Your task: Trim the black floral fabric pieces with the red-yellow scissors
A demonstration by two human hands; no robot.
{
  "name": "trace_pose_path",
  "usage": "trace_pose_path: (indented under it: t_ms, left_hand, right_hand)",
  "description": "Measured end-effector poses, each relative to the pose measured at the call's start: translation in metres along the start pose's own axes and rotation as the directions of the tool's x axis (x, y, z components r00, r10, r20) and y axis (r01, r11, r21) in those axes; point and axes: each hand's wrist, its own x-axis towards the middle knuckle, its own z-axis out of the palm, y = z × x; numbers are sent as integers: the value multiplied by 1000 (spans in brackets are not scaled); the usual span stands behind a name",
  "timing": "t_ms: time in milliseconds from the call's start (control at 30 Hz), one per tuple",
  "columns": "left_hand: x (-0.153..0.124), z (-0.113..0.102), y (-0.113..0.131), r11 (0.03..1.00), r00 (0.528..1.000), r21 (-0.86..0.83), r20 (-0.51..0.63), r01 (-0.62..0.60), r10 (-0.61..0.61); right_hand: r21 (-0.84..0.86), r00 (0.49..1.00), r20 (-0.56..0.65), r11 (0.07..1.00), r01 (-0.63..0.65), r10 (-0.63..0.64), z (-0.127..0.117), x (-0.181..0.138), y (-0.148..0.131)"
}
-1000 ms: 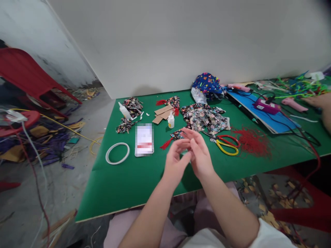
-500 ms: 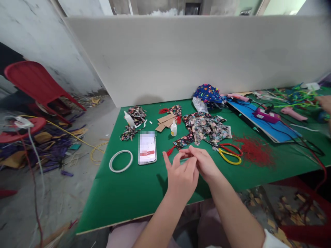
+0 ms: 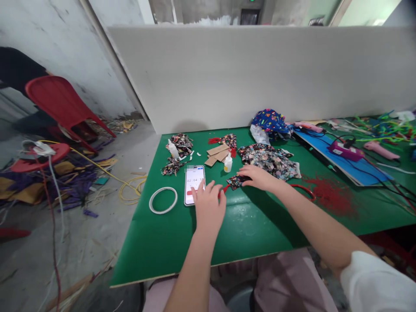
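My left hand [image 3: 209,203] is open with its fingers spread, its fingertips over the lower right part of a phone [image 3: 191,175] that displays a running time. My right hand [image 3: 260,177] reaches across a small dark floral fabric piece [image 3: 234,182] with a red tassel [image 3: 223,190]; its fingers are apart, and whether they touch the cloth is unclear. Just behind lies a larger crumpled floral cloth [image 3: 271,160]. A small white glue bottle [image 3: 228,163] stands between the hands. Red scissor handles [image 3: 303,190] show partly behind my right forearm.
On the green table [image 3: 156,251] are a white ring [image 3: 163,200], brown cardboard strips [image 3: 217,154], another white bottle [image 3: 173,149] and red thread scraps [image 3: 334,197]. A blue folder [image 3: 344,158], a purple power strip [image 3: 346,150] and pink glue guns [image 3: 381,150] with cables lie right. A white partition [image 3: 227,78] stands behind.
My hands were together above the table's middle; they have parted. The left moved to the phone, the right to the tasselled floral piece. The view has shifted slightly.
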Motion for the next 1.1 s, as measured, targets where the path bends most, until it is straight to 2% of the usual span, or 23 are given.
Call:
trace_pose_path:
  t_ms: [67, 167, 300, 433, 567, 767, 933, 1100]
  left_hand:
    - [-2, 2, 5, 1000, 999, -14, 34, -6, 6]
    - [-1, 2, 6, 999, 1000, -36, 17, 5, -4]
    - [2, 3, 2, 997, 1000, -72, 14, 17, -16]
    - [0, 7, 4, 995, 997, -99, 78, -13, 20]
    - [-3, 10, 6, 989, 987, -137, 138, -59, 78]
    - [-2, 13, 4, 964, 975, -250, 173, -93, 139]
    - [-2, 10, 8, 933, 976, -355, 177, -54, 124]
    - [-2, 4, 12, 878, 979, -466, 204, 104, -7]
  right_hand:
    - [-148, 995, 100, 988, 45, -30, -1, 14, 4]
    - [-327, 978, 206, 939, 102, -34, -2, 25, 3]
    - [-455, 954, 298, 875, 166, -26, -1, 30, -2]
    - [-507, 932, 362, 839, 195, 2, 2, 32, -6]
    - [-549, 930, 367, 812, 197, 22, 1, 32, -7]
    - [-585, 927, 375, 767, 264, -33, -10, 22, -24]
    - [-587, 926, 375, 763, 268, -37, -17, 10, -60]
    - [-533, 927, 369, 804, 264, -60, -24, 2, -84]
